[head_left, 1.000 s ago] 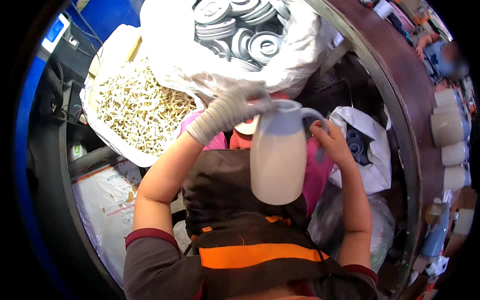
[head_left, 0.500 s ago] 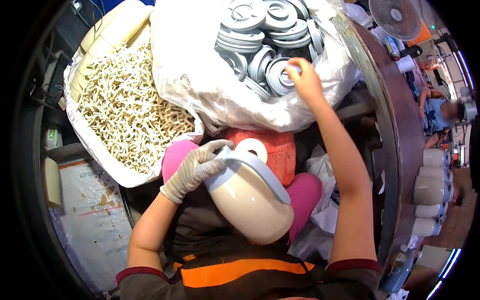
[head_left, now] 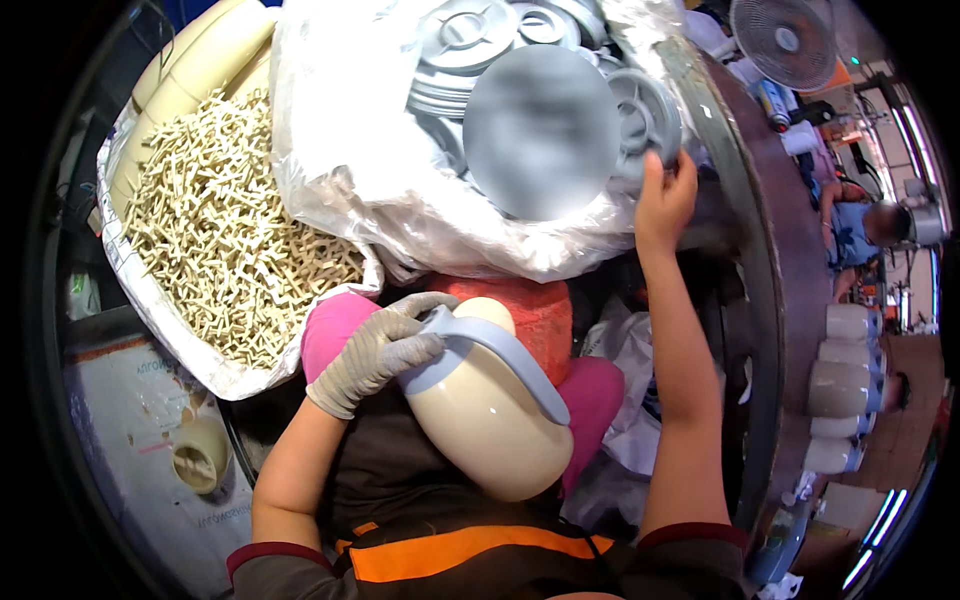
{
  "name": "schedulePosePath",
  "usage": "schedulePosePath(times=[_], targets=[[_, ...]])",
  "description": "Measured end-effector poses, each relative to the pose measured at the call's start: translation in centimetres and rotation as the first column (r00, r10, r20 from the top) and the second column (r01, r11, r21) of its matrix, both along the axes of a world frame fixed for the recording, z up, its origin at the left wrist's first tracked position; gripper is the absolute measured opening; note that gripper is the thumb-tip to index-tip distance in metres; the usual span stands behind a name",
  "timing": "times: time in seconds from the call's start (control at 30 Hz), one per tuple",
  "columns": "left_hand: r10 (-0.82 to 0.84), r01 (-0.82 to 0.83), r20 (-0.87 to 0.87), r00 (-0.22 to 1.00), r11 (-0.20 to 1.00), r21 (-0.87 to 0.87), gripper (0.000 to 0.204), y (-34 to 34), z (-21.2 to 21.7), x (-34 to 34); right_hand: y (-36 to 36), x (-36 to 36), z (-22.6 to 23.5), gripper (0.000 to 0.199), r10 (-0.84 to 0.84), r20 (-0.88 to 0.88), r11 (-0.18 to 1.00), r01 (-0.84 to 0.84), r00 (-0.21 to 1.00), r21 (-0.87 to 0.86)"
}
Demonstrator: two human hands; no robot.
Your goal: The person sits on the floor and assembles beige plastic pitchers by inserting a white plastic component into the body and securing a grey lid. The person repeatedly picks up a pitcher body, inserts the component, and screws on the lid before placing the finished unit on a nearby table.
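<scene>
Two hands [head_left: 372,352] [head_left: 668,205], one held jug [head_left: 490,420], one held lid [head_left: 660,112] are being counted; far right, one fan [head_left: 785,40], about five more jugs [head_left: 838,388].

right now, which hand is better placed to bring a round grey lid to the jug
Probably the right hand: it grips a round grey lid by its edge, while the gloved left hand is busy holding the jug near its top.

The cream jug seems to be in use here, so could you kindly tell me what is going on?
The person's gloved left hand holds the cream jug at a tilt. The bare right hand holds a grey lid by its edge, at the right side of the plastic bag, away from the jug.
</scene>
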State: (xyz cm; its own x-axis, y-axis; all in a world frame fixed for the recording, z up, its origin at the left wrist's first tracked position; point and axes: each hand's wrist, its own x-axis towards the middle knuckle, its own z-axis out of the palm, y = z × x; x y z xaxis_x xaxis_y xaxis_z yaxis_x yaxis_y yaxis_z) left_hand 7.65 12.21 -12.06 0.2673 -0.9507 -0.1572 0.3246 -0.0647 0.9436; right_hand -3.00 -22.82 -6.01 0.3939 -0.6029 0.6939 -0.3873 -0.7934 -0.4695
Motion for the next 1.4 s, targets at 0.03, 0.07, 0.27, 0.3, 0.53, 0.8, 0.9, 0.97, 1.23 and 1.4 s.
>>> schedulePosePath(times=[0.03,0.07,0.27,0.3,0.53,0.8,0.9,0.97,1.23,1.4], targets=[[-0.001,0.001,0.015,1.0,1.0,-0.007,0.045,0.0,-0.1,0.0,1.2,-2.7,0.6,0.037,0.068,0.095,0.996,-0.073,0.993,0.053],[-0.001,0.0,0.022,1.0,1.0,0.012,0.048,-0.2,0.0,-0.1,2.5,-5.9,1.3,0.033,0.078,0.16,0.97,-0.112,0.984,0.218],[0.137,-0.128,-0.132,0.982,0.989,0.079,0.049,-1.4,-0.1,-2.0,9.4,-30.5,-1.7,0.034,-0.102,-0.265,0.814,0.234,0.959,0.532],[0.134,-0.108,-0.315,0.94,0.989,0.097,0.051,-1.2,-0.8,-2.6,10.0,-33.8,-4.8,0.035,-0.117,-0.302,0.843,0.256,0.946,0.472],[0.354,-0.373,-0.144,0.924,0.917,-0.143,0.042,-0.7,-3.2,-2.3,19.1,-33.2,-7.5,0.034,-0.297,-0.454,0.933,0.357,0.84,0.049],[0.346,-0.428,-0.345,0.873,0.882,-0.199,0.04,0.8,-2.2,-2.5,22.4,-33.5,-5.3,0.05,0.073,-0.357,0.941,0.055,0.931,0.334],[0.318,-0.413,-0.499,0.806,0.906,-0.09,0.042,1.5,-1.1,-3.2,22.1,-33.0,-5.9,0.059,-0.075,-0.306,0.92,0.184,0.949,0.346],[0.337,-0.43,-0.447,0.828,0.894,-0.123,0.041,1.8,-1.9,-2.7,21.8,-32.7,-6.3,0.062,-0.126,-0.352,0.904,0.253,0.928,0.345],[0.284,-0.373,-0.452,0.846,0.92,-0.121,0.041,0.8,2.7,-6.9,21.8,-31.8,-0.9,0.058,-0.022,0.193,0.799,-0.099,0.981,0.593],[0.332,-0.382,-0.404,0.852,0.923,-0.047,0.045,0.6,3.9,-10.1,24.3,-27.9,2.6,0.057,0.148,0.251,0.857,-0.25,0.957,0.45]])
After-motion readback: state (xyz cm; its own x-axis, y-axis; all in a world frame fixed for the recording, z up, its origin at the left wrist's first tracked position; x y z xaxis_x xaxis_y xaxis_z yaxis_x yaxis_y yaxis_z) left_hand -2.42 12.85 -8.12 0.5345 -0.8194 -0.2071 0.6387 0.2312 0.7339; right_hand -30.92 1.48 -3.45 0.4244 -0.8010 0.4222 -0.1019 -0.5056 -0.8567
